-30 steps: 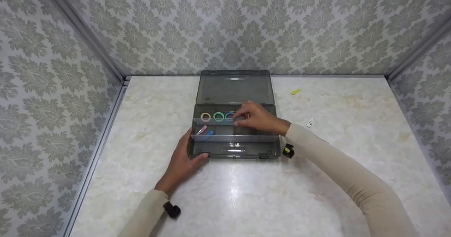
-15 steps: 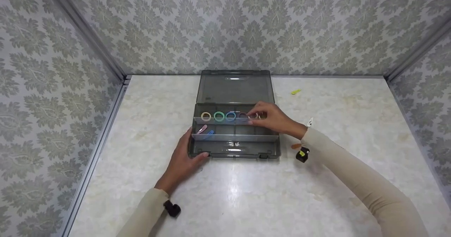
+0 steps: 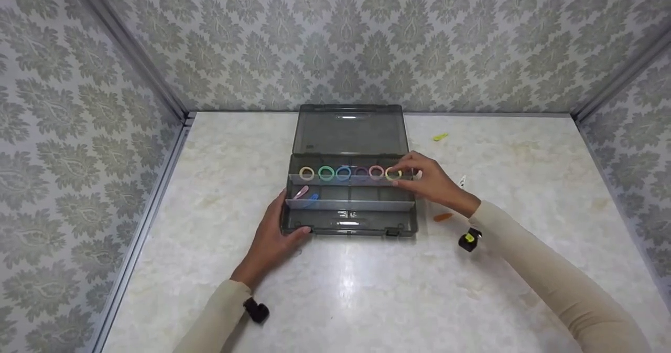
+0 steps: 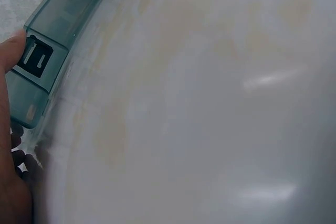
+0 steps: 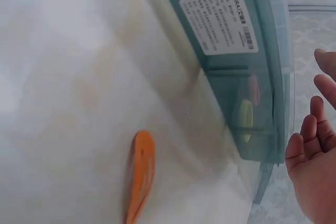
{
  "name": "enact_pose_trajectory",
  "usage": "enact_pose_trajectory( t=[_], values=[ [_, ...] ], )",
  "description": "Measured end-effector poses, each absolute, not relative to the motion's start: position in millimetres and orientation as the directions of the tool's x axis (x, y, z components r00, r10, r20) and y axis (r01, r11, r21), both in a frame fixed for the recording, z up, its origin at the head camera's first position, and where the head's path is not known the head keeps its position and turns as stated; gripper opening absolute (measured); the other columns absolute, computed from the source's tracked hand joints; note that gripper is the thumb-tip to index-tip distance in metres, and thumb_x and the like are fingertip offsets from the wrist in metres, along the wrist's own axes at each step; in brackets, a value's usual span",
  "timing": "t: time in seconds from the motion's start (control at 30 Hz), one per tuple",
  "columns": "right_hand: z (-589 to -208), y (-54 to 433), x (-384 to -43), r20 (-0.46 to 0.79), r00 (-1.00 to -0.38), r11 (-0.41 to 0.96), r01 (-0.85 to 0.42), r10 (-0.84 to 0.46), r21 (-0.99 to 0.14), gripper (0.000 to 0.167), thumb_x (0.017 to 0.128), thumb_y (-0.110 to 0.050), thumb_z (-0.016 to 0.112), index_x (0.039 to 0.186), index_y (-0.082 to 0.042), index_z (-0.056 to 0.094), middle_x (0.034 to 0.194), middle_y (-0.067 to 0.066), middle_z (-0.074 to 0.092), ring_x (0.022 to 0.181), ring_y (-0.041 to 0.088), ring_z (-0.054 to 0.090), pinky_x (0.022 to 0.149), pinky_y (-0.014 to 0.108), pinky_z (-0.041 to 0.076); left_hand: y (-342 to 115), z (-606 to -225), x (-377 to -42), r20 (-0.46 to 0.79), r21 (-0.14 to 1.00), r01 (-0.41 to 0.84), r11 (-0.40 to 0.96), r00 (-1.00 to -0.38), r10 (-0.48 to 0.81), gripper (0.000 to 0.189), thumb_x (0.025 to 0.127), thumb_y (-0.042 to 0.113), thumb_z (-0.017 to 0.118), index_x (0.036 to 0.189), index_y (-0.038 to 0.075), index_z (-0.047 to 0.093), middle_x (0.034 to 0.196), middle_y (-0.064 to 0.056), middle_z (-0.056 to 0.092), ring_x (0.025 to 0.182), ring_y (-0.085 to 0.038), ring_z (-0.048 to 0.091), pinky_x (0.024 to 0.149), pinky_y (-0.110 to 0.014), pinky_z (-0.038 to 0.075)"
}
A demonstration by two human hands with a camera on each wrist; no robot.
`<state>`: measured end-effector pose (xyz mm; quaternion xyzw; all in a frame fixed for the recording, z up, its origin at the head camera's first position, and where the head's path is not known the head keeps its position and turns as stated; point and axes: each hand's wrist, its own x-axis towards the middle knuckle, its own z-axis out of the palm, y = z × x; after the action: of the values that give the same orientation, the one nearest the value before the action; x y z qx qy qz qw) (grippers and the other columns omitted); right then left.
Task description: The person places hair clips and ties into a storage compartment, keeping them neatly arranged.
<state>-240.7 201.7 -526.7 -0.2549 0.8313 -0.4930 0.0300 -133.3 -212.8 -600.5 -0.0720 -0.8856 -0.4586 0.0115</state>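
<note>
In the head view my left hand (image 3: 272, 235) grips the left front corner of a smoky, see-through compartment box (image 3: 348, 232), its thumb on the front edge. At the box's back right corner, my right hand (image 3: 430, 180) pinches a yellow hair tie (image 3: 389, 177) between thumb and forefinger. Cream (image 3: 306, 173), green (image 3: 326, 173), blue, purple and pink hair ties stand in a row along the back divider. A pink hair clip (image 3: 301, 192) and a blue hair clip (image 3: 312, 200) lie in the middle row. The front row holds nothing.
The box's lid (image 3: 350, 132) lies open towards the wall. On the table to the right are a yellow hair clip (image 3: 440, 137), a white hair clip (image 3: 462, 181) beside the right wrist, and an orange hair clip (image 5: 142, 174). Patterned walls enclose the table.
My right hand has moved right along the row, from the blue hair tie to the yellow one, uncovering the purple and pink ties. The orange clip has come into view. My left hand stays put.
</note>
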Motion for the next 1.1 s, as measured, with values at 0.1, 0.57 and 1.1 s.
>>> enact_pose_trajectory(
  t=[0.1, 0.57, 1.1],
  values=[
    [-528.7, 209.2, -237.6, 0.215, -0.882, 0.375, -0.384, -0.418, -0.844, 0.025, 0.095, -0.001, 0.085, 0.119, 0.003, 0.081, 0.116, 0.029, 0.065, 0.102, 0.041, 0.055, 0.088, 0.056, 0.044, -212.8, -601.2, -133.5, 0.096, 0.806, 0.148, 0.573, -0.988, 0.12, 0.115, 0.093, 0.062, 0.083, 0.178, 0.02, 0.018, 0.177, -0.013, 0.033, 0.165, -0.034, 0.029, 0.132, -0.058, 0.026],
    [-538.4, 256.9, -231.8, 0.186, -0.922, 0.396, -0.319, -0.34, -0.861, 0.025, 0.099, -0.01, 0.084, 0.123, -0.002, 0.082, 0.121, 0.016, 0.069, 0.103, 0.037, 0.052, 0.088, 0.037, 0.042, -213.1, -600.8, -133.3, 0.08, 0.806, 0.131, 0.577, -0.99, 0.113, 0.114, 0.093, 0.062, 0.084, 0.178, 0.022, 0.019, 0.177, -0.011, 0.033, 0.165, -0.03, 0.029, 0.133, -0.055, 0.026],
    [-546.9, 304.9, -228.5, 0.172, -0.957, 0.429, -0.259, -0.233, -0.865, 0.026, 0.101, -0.01, 0.082, 0.124, 0.003, 0.079, 0.124, 0.023, 0.069, 0.106, 0.035, 0.055, 0.088, 0.028, 0.044, -213.2, -600.3, -132.3, 0.09, 0.809, 0.142, 0.571, -0.989, 0.119, 0.114, 0.094, 0.057, 0.085, 0.178, 0.022, 0.017, 0.178, -0.012, 0.031, 0.166, -0.032, 0.028, 0.132, -0.057, 0.027]
  ],
)
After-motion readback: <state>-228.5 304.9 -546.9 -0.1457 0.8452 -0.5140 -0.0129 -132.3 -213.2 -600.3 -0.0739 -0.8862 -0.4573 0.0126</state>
